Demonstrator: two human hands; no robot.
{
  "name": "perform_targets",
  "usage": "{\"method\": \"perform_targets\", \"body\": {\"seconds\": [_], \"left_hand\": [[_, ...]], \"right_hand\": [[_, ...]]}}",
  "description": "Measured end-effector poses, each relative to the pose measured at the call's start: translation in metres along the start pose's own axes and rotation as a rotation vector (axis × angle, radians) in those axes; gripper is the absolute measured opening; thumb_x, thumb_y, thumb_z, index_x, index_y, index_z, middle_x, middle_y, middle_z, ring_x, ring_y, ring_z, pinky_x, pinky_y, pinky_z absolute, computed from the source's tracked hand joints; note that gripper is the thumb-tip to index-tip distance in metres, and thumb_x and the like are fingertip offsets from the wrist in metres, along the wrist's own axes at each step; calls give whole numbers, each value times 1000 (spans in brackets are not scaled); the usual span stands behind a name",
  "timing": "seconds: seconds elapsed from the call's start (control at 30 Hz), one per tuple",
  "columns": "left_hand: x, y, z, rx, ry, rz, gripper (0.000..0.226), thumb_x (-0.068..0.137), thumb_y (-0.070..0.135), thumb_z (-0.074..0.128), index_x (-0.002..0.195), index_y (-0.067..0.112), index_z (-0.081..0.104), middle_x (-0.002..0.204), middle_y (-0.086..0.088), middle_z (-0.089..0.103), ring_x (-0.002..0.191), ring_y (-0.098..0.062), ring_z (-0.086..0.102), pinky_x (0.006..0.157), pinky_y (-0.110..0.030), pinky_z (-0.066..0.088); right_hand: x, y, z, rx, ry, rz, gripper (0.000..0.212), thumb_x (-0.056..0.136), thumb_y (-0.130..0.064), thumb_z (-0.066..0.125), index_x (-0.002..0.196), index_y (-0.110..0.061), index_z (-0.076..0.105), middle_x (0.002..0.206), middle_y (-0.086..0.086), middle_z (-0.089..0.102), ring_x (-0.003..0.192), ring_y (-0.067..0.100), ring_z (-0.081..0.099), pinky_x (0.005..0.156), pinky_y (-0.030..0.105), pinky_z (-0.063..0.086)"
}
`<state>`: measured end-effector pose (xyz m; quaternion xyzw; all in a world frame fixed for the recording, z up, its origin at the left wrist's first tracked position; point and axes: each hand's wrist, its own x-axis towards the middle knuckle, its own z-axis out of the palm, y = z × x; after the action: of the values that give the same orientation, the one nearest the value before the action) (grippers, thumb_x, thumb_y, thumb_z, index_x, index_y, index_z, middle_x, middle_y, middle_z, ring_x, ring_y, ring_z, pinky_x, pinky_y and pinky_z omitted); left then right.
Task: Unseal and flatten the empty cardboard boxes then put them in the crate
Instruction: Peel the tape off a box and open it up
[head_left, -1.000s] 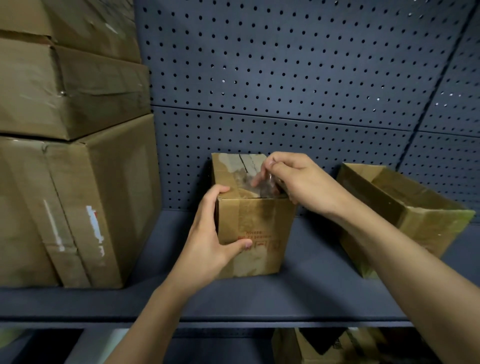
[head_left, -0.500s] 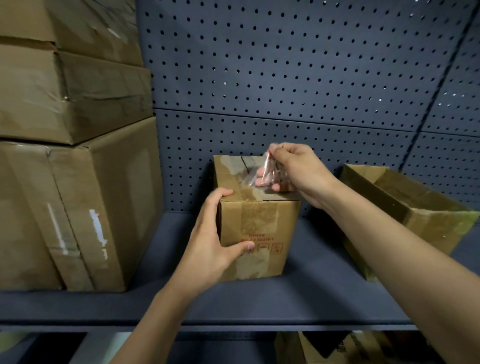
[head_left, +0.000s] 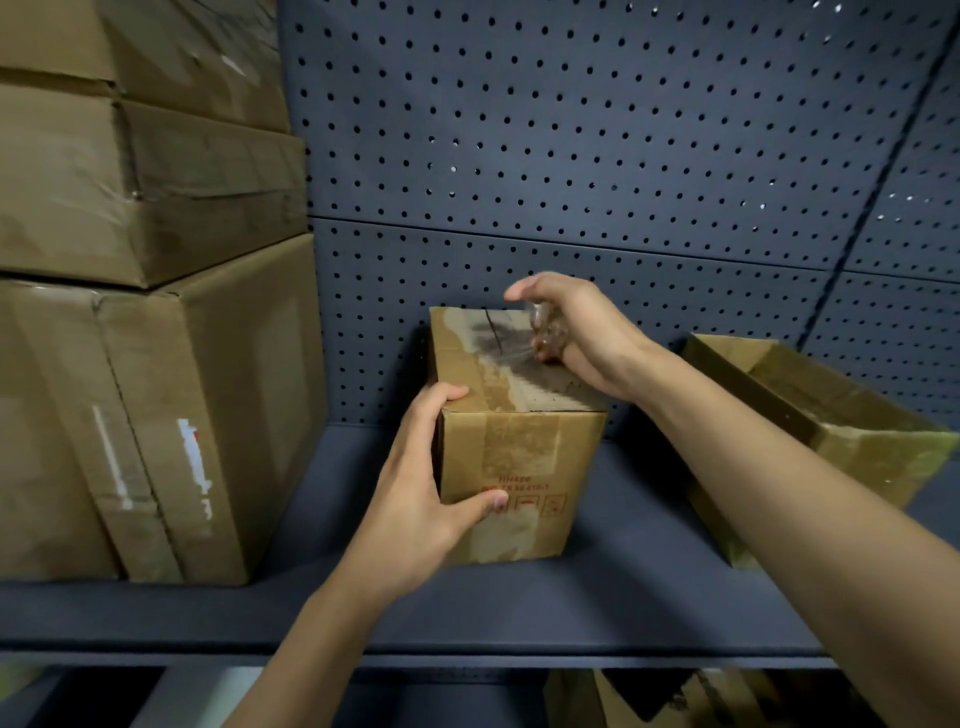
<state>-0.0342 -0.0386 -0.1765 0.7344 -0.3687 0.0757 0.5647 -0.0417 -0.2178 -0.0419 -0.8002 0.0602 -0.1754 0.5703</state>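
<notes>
A small sealed cardboard box (head_left: 524, 457) with red print stands upright in the middle of the grey shelf (head_left: 597, 603). My left hand (head_left: 421, 499) grips its front left corner, thumb across the front face and fingers over the top edge. Above the far part of the lid, my right hand (head_left: 576, 332) pinches a bunched strip of clear tape (head_left: 543, 332) that is peeled off the lid and still stuck near the far end. A bare, torn patch runs along the lid where the tape lay.
Large taped cartons (head_left: 150, 415) are stacked at the left of the shelf. An open, tilted cardboard box (head_left: 831, 431) lies at the right. A perforated grey back panel (head_left: 571, 156) closes the rear. More cardboard (head_left: 675, 696) shows on the level below.
My right hand has pulled the tape strip backward along the lid and bunched it, baring more of the lid. My left hand has kept its grip on the corner.
</notes>
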Motion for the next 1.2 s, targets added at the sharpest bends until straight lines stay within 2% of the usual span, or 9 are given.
{"method": "perform_targets", "body": {"seconds": [0.1, 0.2, 0.3, 0.4, 0.57, 0.7, 0.9, 1.03, 1.2], "left_hand": [[0, -1, 0, 1, -1, 5, 90, 74, 23, 87, 135, 51, 28, 143, 11, 45, 130, -12, 49, 107, -44, 45], [0, 0, 1, -4, -2, 6, 90, 73, 23, 87, 136, 52, 28, 143, 11, 44, 130, -13, 49, 108, -44, 45], [-1, -1, 0, -15, -4, 13, 90, 74, 24, 87, 136, 53, 28, 145, 10, 43, 132, -15, 48, 108, -45, 44], [-2, -2, 0, -17, 1, 15, 90, 73, 24, 87, 135, 53, 28, 145, 10, 43, 131, -16, 49, 107, -46, 45], [-3, -1, 1, -14, 8, 18, 90, 74, 24, 87, 135, 54, 29, 146, 12, 42, 132, -14, 48, 107, -45, 46], [-4, 1, 2, -14, 12, 14, 91, 72, 23, 87, 134, 56, 29, 149, 11, 39, 134, -13, 45, 108, -45, 44], [-7, 2, 1, -28, 27, 17, 93, 71, 26, 88, 133, 60, 28, 154, 10, 33, 138, -11, 41, 110, -46, 42], [-12, 5, 2, -4, 23, 57, 91, 70, 27, 87, 125, 67, 26, 152, 38, 16, 140, 2, 33, 113, -38, 40], [-24, 6, 9, -5, 76, 63, 93, 72, 18, 86, 118, 72, 26, 152, 11, 33, 132, 6, 41, 105, -42, 48]], "right_hand": [[-5, -3, 5, -186, -109, -80, 36, 83, -45, 47, 103, -22, 66, 114, -9, 59, 104, 13, 52, 87, 32, 42], [-9, 0, 11, -473, -163, -153, 53, 89, -60, 27, 116, -34, 65, 144, 0, 48, 130, 15, 44, 103, 35, 37], [-11, 4, 15, -602, -179, -158, 52, 96, -51, 20, 128, -41, 59, 134, 4, 45, 128, 19, 43, 109, 42, 33], [-14, 6, 9, -884, -154, -201, 41, 103, -29, 31, 141, -44, 40, 101, -6, 38, 113, 18, 38, 92, 42, 28], [-13, 15, -1, -825, -185, -282, 54, 97, -41, 57, 146, -35, 37, 95, -10, 34, 108, 18, 43, 103, 43, 34], [-12, 8, -2, -888, -147, -378, 52, 85, -47, 70, 130, -22, 60, 108, -5, 52, 101, 9, 43, 80, 22, 30], [-11, 8, 7, -784, -44, -426, 22, 91, -36, 69, 88, -14, 68, 76, -8, 66, 76, 2, 58, 62, 19, 39], [-10, -1, -1, -523, 171, -439, 19, 96, -26, 64, 87, -9, 66, 71, -8, 62, 56, -3, 60, 54, 12, 44], [5, -5, -22, -226, 427, -409, 27, 99, -28, 60, 87, -3, 62, 61, -7, 49, 45, 5, 56, 60, 34, 56]]}}
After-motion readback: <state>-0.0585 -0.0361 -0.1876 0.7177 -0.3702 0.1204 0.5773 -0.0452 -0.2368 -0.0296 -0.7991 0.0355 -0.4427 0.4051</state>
